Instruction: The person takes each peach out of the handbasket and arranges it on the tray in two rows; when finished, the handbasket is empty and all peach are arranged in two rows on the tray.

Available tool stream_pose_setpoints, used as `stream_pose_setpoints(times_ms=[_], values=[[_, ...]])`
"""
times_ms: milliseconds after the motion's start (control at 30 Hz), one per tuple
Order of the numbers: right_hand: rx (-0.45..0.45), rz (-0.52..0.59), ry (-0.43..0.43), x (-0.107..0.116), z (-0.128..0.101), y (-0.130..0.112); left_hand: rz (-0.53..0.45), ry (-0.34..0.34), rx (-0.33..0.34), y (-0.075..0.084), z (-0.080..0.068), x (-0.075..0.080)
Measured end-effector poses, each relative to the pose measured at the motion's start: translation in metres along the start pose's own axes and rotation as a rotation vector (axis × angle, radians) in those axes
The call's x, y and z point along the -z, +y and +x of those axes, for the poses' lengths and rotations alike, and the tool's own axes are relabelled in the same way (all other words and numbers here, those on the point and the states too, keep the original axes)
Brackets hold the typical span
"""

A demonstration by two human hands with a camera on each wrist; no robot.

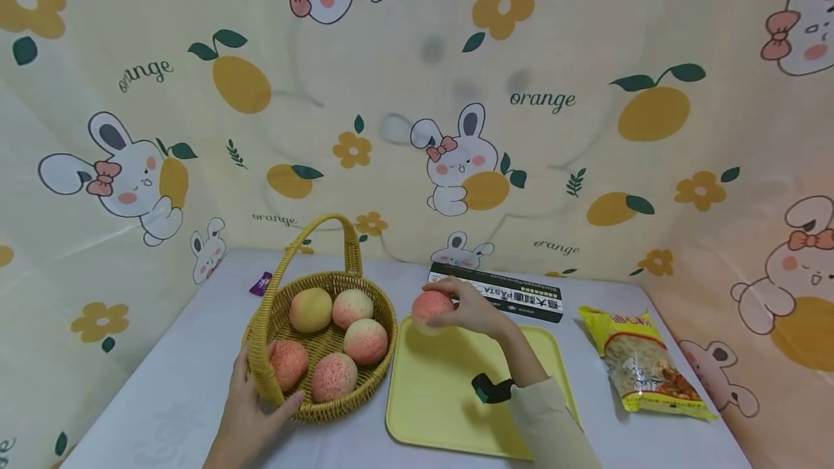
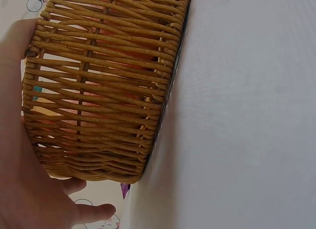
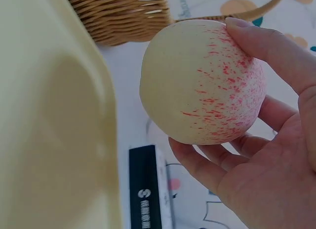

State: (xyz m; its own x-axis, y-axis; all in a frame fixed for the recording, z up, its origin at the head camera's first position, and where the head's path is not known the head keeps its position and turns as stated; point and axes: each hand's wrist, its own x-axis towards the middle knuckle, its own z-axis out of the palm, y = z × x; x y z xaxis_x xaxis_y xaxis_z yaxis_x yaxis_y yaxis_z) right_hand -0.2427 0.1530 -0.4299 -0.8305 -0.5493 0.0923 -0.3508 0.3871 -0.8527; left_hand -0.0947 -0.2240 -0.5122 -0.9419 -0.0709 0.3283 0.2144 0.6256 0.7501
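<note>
My right hand (image 1: 470, 310) holds a peach (image 1: 431, 309) at frame centre, fingers and thumb curled round it, above the far left corner of the yellow tray (image 1: 443, 396). My left hand (image 1: 250, 411) grips the near rim of the wicker basket (image 1: 326, 411) at lower left, thumb against the outer wall, fingers curled over the edge. Five peaches lie in the basket. Behind the tray, a dark pasta box (image 1: 502, 294). Right of the tray, a yellow snack bag (image 1: 641, 362). All rest on a pale table (image 1: 163, 396).
</note>
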Motion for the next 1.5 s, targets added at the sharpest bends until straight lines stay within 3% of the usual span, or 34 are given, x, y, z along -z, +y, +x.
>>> stream_pose_setpoints(times_ms=[233,767,1067,1500], values=[[0.0,-0.005,-0.007,-0.01,-0.002,0.026,0.006,0.0,0.011,0.0,-0.001,0.001],[-0.01,-0.019,-0.012,-0.026,-0.007,0.043,0.003,0.0,0.003,0.0,0.0,0.001],[0.001,-0.009,-0.02,-0.03,-0.007,0.046,0.005,-0.005,0.024,0.0,-0.002,0.001],[0.005,-0.008,-0.023,-0.031,-0.006,0.041,0.027,-0.003,0.001,0.0,0.0,0.002]])
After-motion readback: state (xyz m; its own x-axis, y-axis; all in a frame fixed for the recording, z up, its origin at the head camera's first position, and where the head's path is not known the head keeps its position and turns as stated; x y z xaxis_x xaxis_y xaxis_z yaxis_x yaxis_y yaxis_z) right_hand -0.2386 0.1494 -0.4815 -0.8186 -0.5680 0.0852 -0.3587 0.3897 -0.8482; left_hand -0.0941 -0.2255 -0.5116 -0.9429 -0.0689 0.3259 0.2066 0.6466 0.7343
